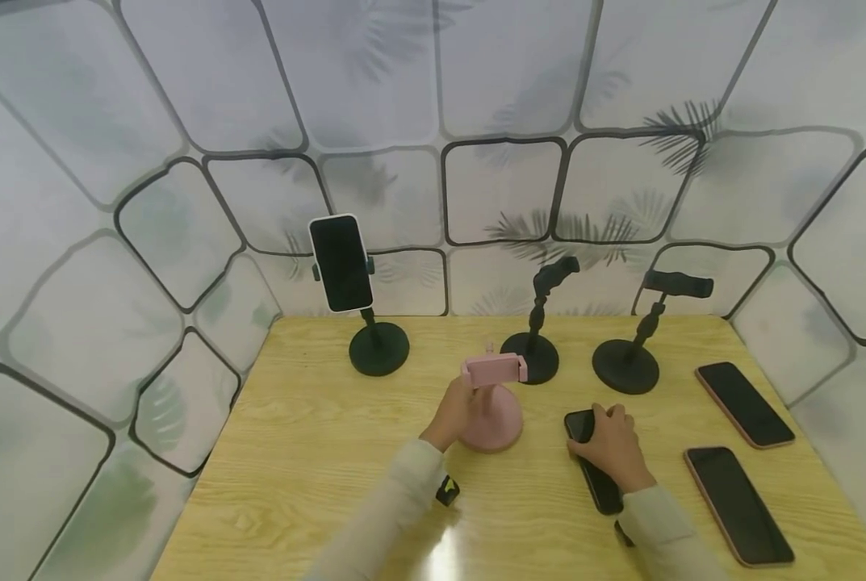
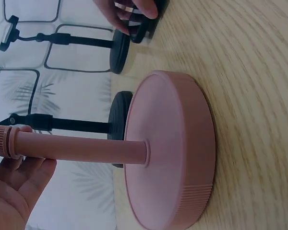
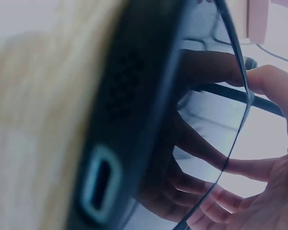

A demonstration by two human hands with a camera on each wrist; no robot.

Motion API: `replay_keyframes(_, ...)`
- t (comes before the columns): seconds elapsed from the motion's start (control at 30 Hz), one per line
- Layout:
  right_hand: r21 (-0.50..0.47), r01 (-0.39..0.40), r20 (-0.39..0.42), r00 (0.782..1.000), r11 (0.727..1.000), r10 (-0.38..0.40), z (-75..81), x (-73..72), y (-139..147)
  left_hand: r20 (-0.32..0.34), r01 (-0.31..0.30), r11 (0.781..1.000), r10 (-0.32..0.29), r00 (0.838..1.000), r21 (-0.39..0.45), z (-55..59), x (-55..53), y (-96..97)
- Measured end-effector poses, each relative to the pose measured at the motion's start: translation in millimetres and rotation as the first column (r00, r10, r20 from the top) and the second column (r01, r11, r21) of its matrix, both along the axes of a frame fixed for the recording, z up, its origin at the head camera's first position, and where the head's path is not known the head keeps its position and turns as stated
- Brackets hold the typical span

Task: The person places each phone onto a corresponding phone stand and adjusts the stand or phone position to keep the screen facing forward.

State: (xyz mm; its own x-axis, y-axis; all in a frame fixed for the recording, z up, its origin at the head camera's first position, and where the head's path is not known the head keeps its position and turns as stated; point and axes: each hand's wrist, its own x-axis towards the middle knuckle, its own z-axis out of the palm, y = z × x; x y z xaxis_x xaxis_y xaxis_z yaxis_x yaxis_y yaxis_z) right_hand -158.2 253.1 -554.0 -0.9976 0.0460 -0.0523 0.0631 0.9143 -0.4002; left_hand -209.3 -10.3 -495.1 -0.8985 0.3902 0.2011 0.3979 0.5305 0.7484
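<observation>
My left hand [image 1: 450, 417] grips the stem of a pink phone stand [image 1: 496, 420], whose round base is on the wooden table. The stand's clamp faces up front with no phone in it. In the left wrist view, thumb and fingers [image 2: 38, 172] close round the stem below its ribbed collar. My right hand [image 1: 611, 445] spans a black phone [image 1: 601, 486] from above, with thumb and fingers at its opposite long edges. Close up in the right wrist view, the phone's charging port [image 3: 102, 184] and glossy screen, which mirrors the hand, can be seen.
At the back left, a black stand [image 1: 378, 349] holds a white-edged phone [image 1: 341, 262]. Two black stands without phones, one in the middle [image 1: 530, 355] and one farther right [image 1: 625, 365], stand behind my hands. Two phones lie at the right, a farther one [image 1: 745, 403] and a nearer one [image 1: 739, 506].
</observation>
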Motion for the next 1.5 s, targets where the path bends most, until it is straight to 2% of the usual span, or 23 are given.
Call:
replay_keyframes(0.1,0.029,-0.018,0.008,1.000,0.999,0.018,-1.7,1.7,-0.9,0.020,-0.003,0.999,0.002,1.000,0.042,3.7,3.8,-0.4)
replay_keyframes(0.23,0.079,0.008,0.021,1.000,0.997,-0.009,-2.5,6.5,-1.1,-0.041,0.005,0.993,-0.001,0.999,0.114,13.5,5.3,-2.1)
replay_keyframes(0.33,0.097,0.043,0.036,0.998,0.994,-0.047,-3.1,8.0,0.3,-0.089,0.042,0.987,-0.029,0.996,0.158,21.7,3.5,-2.5)
replay_keyframes(0.4,0.092,0.054,0.042,0.997,0.994,-0.058,-4.0,8.0,1.5,-0.082,0.059,0.984,-0.045,0.996,0.167,24.8,1.4,-1.9)
replay_keyframes(0.57,0.051,0.081,0.023,0.996,0.995,-0.082,-6.6,7.6,2.1,0.067,0.044,0.990,-0.054,0.996,0.136,23.2,-2.3,1.7)
replay_keyframes(0.67,0.028,0.102,0.016,0.995,0.994,-0.102,-7.0,7.5,1.5,0.113,0.036,0.995,-0.046,0.993,0.094,19.7,-2.4,3.7)
replay_keyframes(0.93,0.021,0.114,0.007,0.993,0.993,-0.114,-6.6,6.5,0.4,0.098,0.046,0.997,-0.052,0.994,0.069,12.6,-4.6,6.3)
replay_keyframes(1.13,-0.047,0.095,-0.050,0.994,0.994,-0.097,-4.3,4.4,-0.8,0.061,0.013,1.000,-0.013,0.998,0.011,12.2,-4.4,7.5)
replay_keyframes(1.3,-0.152,0.089,-0.017,0.996,0.984,-0.093,-2.6,4.0,2.3,0.107,-0.019,0.999,0.024,0.994,-0.048,10.5,-5.2,8.5)
replay_keyframes(1.4,-0.170,0.077,0.007,0.997,0.982,-0.077,-3.0,4.2,4.2,0.128,-0.021,0.999,0.027,0.991,-0.049,9.2,-5.6,9.6)
replay_keyframes(1.5,-0.146,0.082,0.031,0.996,0.986,-0.078,-4.1,4.3,5.1,0.076,-0.029,0.999,0.032,0.997,-0.041,6.9,-4.9,11.4)
